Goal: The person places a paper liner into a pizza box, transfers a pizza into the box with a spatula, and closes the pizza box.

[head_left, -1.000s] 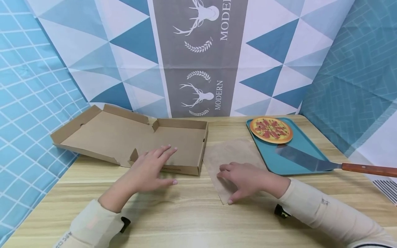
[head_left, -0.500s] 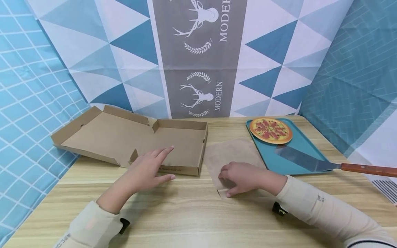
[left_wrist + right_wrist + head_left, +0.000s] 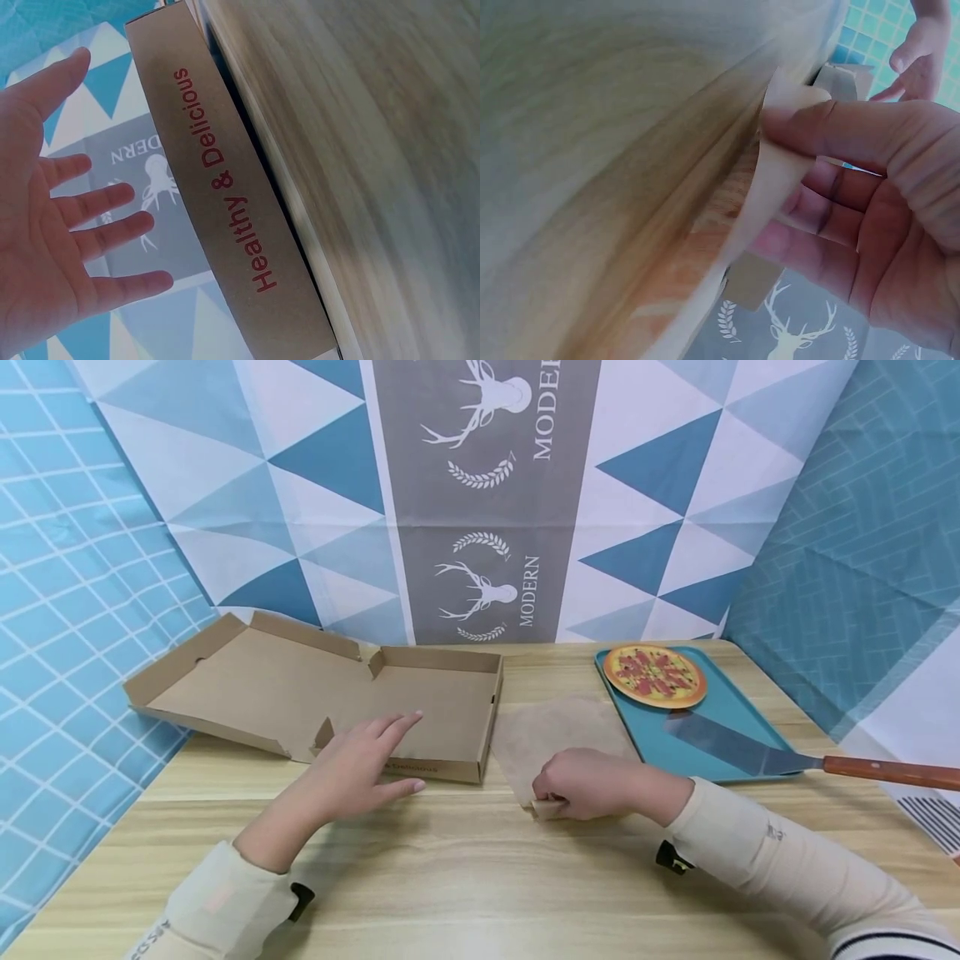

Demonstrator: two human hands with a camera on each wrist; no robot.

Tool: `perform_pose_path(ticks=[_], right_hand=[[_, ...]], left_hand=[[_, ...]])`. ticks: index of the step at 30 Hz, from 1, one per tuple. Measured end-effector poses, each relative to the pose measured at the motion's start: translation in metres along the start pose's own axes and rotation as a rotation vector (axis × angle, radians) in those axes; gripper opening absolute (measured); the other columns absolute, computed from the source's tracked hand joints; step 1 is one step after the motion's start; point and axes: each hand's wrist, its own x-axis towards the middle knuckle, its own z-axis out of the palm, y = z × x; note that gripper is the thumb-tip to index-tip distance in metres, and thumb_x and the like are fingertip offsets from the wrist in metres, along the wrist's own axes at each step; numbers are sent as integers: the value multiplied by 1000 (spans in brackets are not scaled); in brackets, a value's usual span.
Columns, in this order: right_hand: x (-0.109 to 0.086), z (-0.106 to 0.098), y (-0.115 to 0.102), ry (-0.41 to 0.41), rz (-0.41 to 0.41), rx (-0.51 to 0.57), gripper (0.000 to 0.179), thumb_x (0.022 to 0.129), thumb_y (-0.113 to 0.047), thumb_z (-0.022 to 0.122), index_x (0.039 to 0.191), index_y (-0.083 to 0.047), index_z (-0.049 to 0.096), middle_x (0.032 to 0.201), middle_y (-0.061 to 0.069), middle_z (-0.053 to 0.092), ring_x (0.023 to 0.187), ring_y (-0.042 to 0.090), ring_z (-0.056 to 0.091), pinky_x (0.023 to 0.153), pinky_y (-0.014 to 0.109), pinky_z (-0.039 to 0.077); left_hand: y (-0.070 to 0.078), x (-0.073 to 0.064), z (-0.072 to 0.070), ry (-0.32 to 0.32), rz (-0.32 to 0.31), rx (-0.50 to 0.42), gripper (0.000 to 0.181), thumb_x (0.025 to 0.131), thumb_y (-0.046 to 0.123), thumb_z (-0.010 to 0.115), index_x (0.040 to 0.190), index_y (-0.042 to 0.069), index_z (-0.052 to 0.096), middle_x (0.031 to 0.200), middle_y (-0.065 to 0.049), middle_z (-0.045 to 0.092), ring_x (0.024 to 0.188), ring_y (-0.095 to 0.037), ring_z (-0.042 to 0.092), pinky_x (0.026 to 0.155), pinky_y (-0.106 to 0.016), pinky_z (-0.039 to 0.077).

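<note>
My right hand (image 3: 588, 783) pinches the near corner of a sheet of brown paper (image 3: 555, 727), with the corner bent up between thumb and fingers. In the right wrist view the thumb presses on the lifted paper edge (image 3: 776, 172), the fingers behind it. The rest of the sheet lies flat, partly hidden under the hand. My left hand (image 3: 348, 777) hovers with spread fingers by the front wall of an opened cardboard pizza box (image 3: 442, 693). The left wrist view shows that palm (image 3: 45, 240) with nothing in it, beside the box wall (image 3: 217, 172) lettered "Healthy & Delicious".
A pizza (image 3: 656, 675) lies at the far left of a teal tray (image 3: 723, 677) on the right. A metal spatula (image 3: 735, 743) rests across the tray, its wooden handle (image 3: 892, 770) sticking out past the right edge. Patterned cloth (image 3: 487, 502) hangs behind the table.
My right thumb and fingers have closed on the paper's near corner and folded it up from the table. The left hand has stayed almost still.
</note>
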Motion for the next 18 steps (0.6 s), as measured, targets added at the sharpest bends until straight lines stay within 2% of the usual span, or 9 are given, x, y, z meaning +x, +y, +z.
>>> perform_pose_path(ticks=[4, 7, 11, 14, 18], right_hand=[[-2, -3, -3, 21, -15, -20, 28, 83, 2, 71, 70, -16, 55, 64, -11, 44, 60, 4, 37, 53, 19, 33], [-4, -8, -6, 37, -25, -41, 27, 80, 5, 71, 72, -16, 57, 67, -10, 50, 61, 4, 41, 54, 20, 36], [-6, -13, -10, 53, -49, -67, 28, 78, 7, 70, 73, -16, 56, 67, -10, 49, 61, 5, 39, 55, 20, 34], [-8, -17, -12, 63, -52, -67, 26, 81, 7, 68, 73, -15, 57, 68, -9, 50, 61, 5, 39, 55, 19, 34], [-11, -24, -14, 69, -12, -52, 19, 86, 4, 67, 79, -13, 63, 74, -6, 58, 64, 5, 46, 59, 19, 43]], left_hand=[[1, 0, 0, 1, -6, 4, 89, 81, 52, 74, 150, 10, 36, 137, -16, 51, 119, -39, 53, 92, -59, 46], [1, 0, 0, 2, -8, 7, 89, 81, 53, 74, 150, 11, 36, 138, -16, 51, 119, -40, 53, 91, -59, 46], [1, 0, -1, 3, -10, 8, 89, 81, 53, 73, 150, 12, 36, 138, -16, 50, 119, -40, 53, 91, -59, 46], [0, -1, -1, 6, -13, 6, 89, 81, 53, 73, 150, 12, 36, 138, -16, 50, 119, -40, 52, 90, -59, 46], [1, 0, -2, 5, -17, 3, 89, 81, 52, 74, 150, 12, 36, 138, -16, 50, 119, -40, 52, 90, -59, 46]])
